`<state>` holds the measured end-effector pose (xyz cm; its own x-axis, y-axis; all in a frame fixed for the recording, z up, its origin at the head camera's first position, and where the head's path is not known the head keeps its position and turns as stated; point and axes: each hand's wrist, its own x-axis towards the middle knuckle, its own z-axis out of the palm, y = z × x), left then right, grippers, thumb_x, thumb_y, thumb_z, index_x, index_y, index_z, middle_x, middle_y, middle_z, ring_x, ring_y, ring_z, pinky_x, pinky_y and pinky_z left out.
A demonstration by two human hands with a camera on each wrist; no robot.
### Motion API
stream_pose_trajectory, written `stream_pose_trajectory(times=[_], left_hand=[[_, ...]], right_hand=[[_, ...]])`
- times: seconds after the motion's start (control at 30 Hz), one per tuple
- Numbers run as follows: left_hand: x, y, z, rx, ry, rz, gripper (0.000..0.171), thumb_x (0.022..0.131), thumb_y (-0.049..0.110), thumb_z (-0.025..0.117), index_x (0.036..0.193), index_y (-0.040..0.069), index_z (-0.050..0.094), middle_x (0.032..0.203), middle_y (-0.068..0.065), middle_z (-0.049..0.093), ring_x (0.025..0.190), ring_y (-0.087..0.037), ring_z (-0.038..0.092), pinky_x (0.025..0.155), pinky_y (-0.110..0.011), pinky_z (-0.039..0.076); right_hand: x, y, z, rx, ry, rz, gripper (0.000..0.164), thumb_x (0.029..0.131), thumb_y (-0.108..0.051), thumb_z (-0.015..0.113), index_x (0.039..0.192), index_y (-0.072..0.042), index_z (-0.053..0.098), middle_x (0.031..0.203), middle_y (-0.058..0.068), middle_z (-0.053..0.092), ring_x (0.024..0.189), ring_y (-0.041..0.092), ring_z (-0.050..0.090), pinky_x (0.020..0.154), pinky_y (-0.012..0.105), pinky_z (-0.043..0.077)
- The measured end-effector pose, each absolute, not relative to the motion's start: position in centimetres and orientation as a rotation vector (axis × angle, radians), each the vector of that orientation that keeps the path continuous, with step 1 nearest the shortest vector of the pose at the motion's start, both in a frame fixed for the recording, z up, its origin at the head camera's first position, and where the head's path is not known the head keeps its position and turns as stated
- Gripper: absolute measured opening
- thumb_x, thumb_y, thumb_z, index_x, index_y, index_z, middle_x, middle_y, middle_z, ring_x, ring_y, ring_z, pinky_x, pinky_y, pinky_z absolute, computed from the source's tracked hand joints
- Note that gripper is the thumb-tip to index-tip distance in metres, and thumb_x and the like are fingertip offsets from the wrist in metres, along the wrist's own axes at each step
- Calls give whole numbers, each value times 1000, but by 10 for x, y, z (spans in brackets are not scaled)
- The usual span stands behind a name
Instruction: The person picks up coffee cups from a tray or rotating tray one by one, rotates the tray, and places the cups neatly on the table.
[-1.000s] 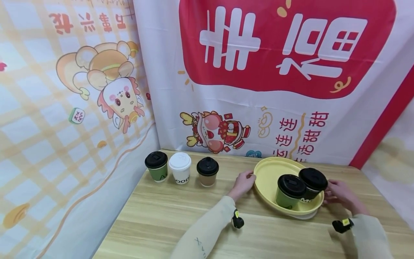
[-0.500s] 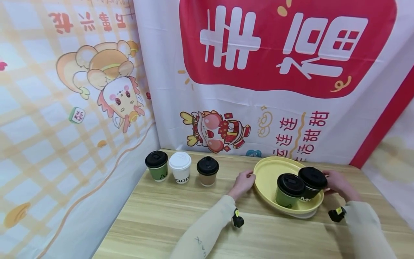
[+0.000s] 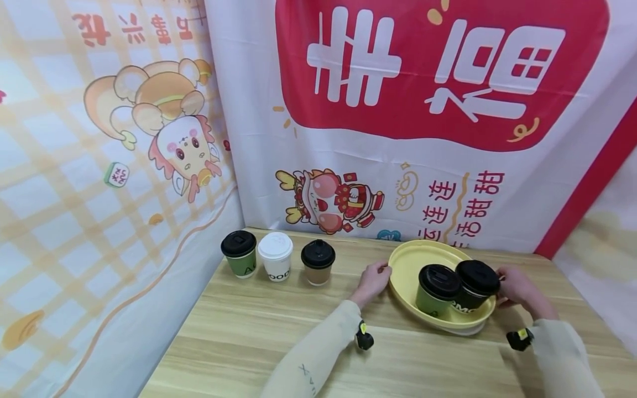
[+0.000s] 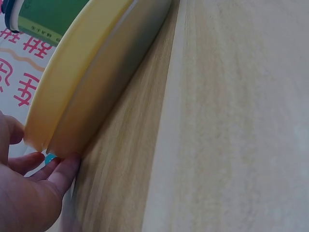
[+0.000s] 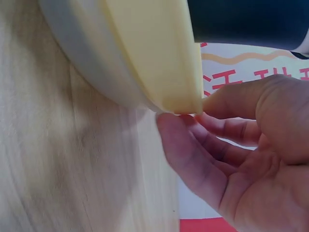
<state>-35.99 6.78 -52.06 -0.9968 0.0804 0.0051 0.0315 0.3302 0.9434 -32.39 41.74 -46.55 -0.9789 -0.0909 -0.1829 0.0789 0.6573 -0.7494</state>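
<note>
A round yellow tray (image 3: 410,276) stands on a pale round base (image 3: 466,332) at the right of the table. Two lidded paper coffee cups ride in its front right part: a green cup (image 3: 432,302) and a darker cup (image 3: 476,278) touching or overlapping behind it. My left hand (image 3: 372,283) holds the tray's left edge, thumb at the yellow rim and fingertips lower down, as the left wrist view shows. At the opposite edge, beside the darker cup, my right hand (image 3: 521,292) pinches the rim between thumb and curled fingers (image 5: 231,101).
Three more lidded coffee cups line the table's back left: a green one (image 3: 242,264), a white one (image 3: 276,266) and a brown one (image 3: 317,273). A printed cloth (image 3: 278,193) hangs right behind the wooden table (image 3: 249,342); another cloth (image 3: 149,249) borders its left side.
The right hand has shifted back along the rim, then slightly forward. Both cups on the tray have moved a little to the left. The left hand has stayed in place.
</note>
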Motion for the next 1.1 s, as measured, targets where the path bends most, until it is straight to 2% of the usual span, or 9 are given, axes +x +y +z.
stream_pose_trajectory(times=[0.33, 0.67, 0.8, 0.93, 1.1], left_hand=[[-361, 67, -522, 106, 2546, 1798, 37, 93, 29, 49, 124, 13, 60, 115, -1, 64, 100, -11, 57, 89, -30, 46], [-359, 66, -522, 104, 2515, 1801, 37, 93, 29, 50, 125, 12, 58, 120, -3, 62, 104, -12, 56, 91, -31, 46], [-359, 65, -524, 103, 2526, 1812, 36, 92, 29, 51, 123, 12, 60, 118, -3, 63, 104, -12, 57, 91, -30, 46], [-360, 65, -525, 100, 2537, 1828, 33, 92, 28, 52, 120, 12, 62, 113, -2, 65, 101, -12, 58, 89, -30, 47], [-360, 67, -526, 114, 2522, 1847, 32, 92, 26, 52, 118, 10, 63, 108, -1, 66, 97, -10, 59, 86, -29, 48]], right_hand=[[-305, 412, -464, 29, 2656, -1204, 15, 86, -6, 45, 95, 6, 42, 71, 10, 55, 63, 23, 61, 55, 43, 55], [-319, 416, -460, 37, 2652, -1268, 35, 94, -17, 45, 113, 12, 41, 80, 6, 54, 69, 21, 59, 62, 45, 55], [-334, 414, -458, 47, 2620, -1255, 41, 94, -21, 46, 117, 12, 41, 77, 4, 56, 69, 18, 59, 66, 45, 55], [-346, 412, -455, 52, 2617, -1193, 44, 94, -23, 47, 119, 13, 40, 81, 8, 57, 71, 16, 58, 65, 44, 55], [-355, 415, -455, 95, 2625, -1142, 44, 90, -15, 52, 121, 12, 40, 93, 19, 52, 73, 19, 56, 63, 43, 55]])
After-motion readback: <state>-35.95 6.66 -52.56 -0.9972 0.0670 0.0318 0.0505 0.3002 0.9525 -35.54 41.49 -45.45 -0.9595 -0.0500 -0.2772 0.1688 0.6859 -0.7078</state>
